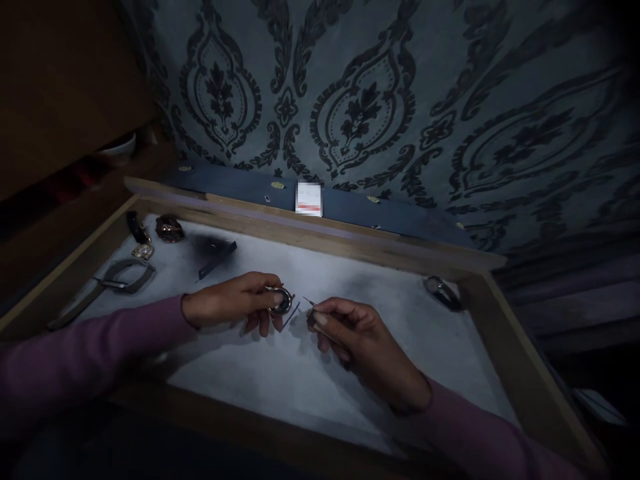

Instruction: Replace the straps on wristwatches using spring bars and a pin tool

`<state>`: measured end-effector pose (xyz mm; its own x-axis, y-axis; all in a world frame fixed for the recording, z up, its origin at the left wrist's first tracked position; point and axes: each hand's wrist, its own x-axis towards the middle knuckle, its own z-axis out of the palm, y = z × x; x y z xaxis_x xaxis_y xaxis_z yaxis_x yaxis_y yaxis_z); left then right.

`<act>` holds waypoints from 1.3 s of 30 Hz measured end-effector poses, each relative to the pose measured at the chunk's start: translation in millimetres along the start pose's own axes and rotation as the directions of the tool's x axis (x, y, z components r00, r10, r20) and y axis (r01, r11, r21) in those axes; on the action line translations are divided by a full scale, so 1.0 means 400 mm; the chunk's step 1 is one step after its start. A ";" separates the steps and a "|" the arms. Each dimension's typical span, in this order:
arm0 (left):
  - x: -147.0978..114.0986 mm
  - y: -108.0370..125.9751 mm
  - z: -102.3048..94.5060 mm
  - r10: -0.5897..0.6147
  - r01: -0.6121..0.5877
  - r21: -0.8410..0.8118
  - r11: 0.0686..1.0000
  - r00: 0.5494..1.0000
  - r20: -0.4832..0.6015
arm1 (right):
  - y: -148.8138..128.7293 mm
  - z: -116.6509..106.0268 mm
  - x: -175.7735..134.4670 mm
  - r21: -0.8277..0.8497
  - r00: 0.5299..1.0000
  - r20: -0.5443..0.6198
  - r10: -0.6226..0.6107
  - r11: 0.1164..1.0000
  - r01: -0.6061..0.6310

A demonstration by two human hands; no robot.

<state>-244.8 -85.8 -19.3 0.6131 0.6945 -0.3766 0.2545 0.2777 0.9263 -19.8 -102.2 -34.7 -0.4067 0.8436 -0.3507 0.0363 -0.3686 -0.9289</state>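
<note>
My left hand [250, 301] is closed around a round watch case [281, 301] with a shiny rim, the thumb lying over its face. No strap shows on this watch. My right hand [345, 327] pinches a thin pointed tool [309, 301], its tip towards the watch but apart from it. Most of the tool's handle is hidden in the fingers, so its exact kind is unclear. Between the hands, a slim bluish strip [290, 316] lies on or just above the white surface [250, 393].
Wooden walls [530, 373] surround the white surface. At the left lie a dark-strapped watch [143, 250], a brown coiled item [169, 229] and a grey-strapped watch [127, 275]. A dark strip [217, 260] lies behind my left hand. Another watch [442, 293] rests far right. A lit phone-like screen [309, 199] stands behind.
</note>
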 end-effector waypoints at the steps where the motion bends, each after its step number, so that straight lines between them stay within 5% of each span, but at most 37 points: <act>1: 0.003 -0.003 0.002 -0.010 0.010 -0.055 0.998 1.000 -0.005 | -0.001 0.000 0.000 0.001 1.000 0.001 0.002 1.000 -0.002; 17: 0.021 -0.028 0.031 -0.032 0.020 -0.303 0.953 0.999 -0.036 | 0.002 -0.007 0.006 0.009 1.000 0.016 -0.002 1.000 0.002; 39: 0.029 -0.036 0.043 -0.010 -0.006 -0.337 0.941 0.999 -0.047 | 0.012 -0.012 0.015 -0.006 1.000 0.006 0.015 1.000 -0.015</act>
<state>-228.5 -93.3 -37.2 0.5751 0.7218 -0.3851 -0.0163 0.4807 0.8767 -17.7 -97.1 -42.0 -0.4114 0.8355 -0.3643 0.0477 -0.3794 -0.9240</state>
